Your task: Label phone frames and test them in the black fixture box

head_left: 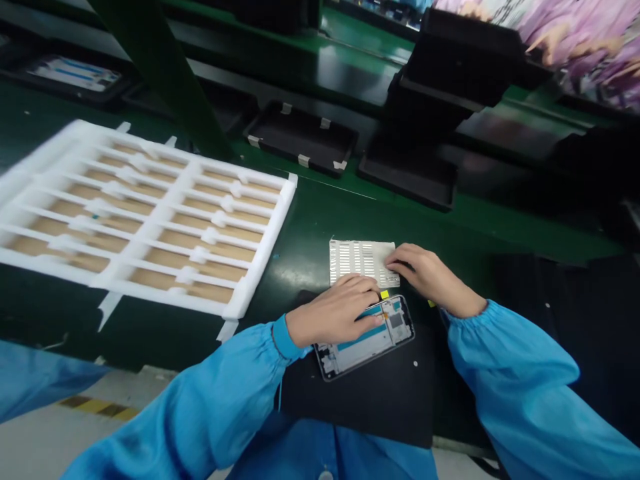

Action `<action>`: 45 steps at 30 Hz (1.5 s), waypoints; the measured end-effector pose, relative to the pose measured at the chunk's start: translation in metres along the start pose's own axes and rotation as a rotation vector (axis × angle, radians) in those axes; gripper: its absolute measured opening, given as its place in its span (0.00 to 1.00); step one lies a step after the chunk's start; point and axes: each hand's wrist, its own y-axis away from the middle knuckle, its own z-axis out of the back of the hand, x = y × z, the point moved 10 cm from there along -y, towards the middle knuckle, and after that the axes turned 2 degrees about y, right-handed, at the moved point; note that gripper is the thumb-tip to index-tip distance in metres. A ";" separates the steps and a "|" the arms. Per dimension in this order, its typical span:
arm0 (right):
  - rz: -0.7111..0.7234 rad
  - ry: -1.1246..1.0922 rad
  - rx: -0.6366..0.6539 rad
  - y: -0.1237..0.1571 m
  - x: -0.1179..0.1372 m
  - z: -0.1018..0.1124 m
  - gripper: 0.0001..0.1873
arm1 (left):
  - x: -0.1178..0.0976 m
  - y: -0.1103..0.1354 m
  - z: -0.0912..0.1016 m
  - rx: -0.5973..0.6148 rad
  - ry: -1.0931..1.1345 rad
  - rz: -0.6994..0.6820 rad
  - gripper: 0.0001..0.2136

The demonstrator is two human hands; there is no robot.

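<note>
Near the front edge of the surface (300, 233), the left hand (333, 317), grip apart, rests on the phone frame (365, 350) upon a black mat (370, 407); the right hand (427, 273) touches the label sheet (345, 257), grip closure indeterminable.

An electronics factory workplace, apparently an assembly line. A long green desk (307, 213) crosses the view. Near centre, towards five o'clock, an opened phone-like frame (363, 357) shows its inner parts. A white foam tray (264, 247) with rows of narrow slots lies at nine o'clock, a taped black tray (303, 137) at twelve. At two o'clock, blurred, are other people's arms and pink clothing (597, 23). The wearer's loose blue sleeve (215, 400), with gathered cuff, resembles workwear. Yellow-and-dark hazard tape (95, 405) marks the floor at eight o'clock.
</note>
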 end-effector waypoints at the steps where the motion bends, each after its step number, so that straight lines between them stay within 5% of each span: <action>1: 0.000 0.027 0.000 0.002 0.001 0.000 0.10 | 0.000 0.000 0.000 0.002 -0.003 0.000 0.11; 12: -0.082 0.003 -0.082 0.017 0.004 0.000 0.08 | -0.001 -0.001 -0.003 0.019 -0.024 -0.007 0.11; 21: -0.371 -0.511 -0.525 0.029 -0.045 0.014 0.11 | -0.001 0.000 -0.006 0.039 -0.008 -0.008 0.11; 25: -0.398 -0.755 -0.611 0.038 -0.039 0.029 0.13 | -0.008 0.003 -0.007 0.044 -0.046 0.000 0.13; 31: -0.405 -0.897 -0.501 0.079 0.018 0.040 0.11 | -0.043 0.017 0.009 0.060 -0.165 0.130 0.10; 38: -0.309 -0.650 -0.358 0.124 0.081 0.046 0.07 | -0.069 0.031 0.003 0.070 -0.371 0.104 0.10; 42: -0.255 -0.553 -0.193 0.123 0.099 0.031 0.14 | -0.071 0.037 0.008 -0.135 -0.290 0.058 0.15; 45: -0.231 -0.559 -0.163 0.121 0.104 0.028 0.13 | -0.082 0.043 0.018 -0.283 -0.166 -0.046 0.10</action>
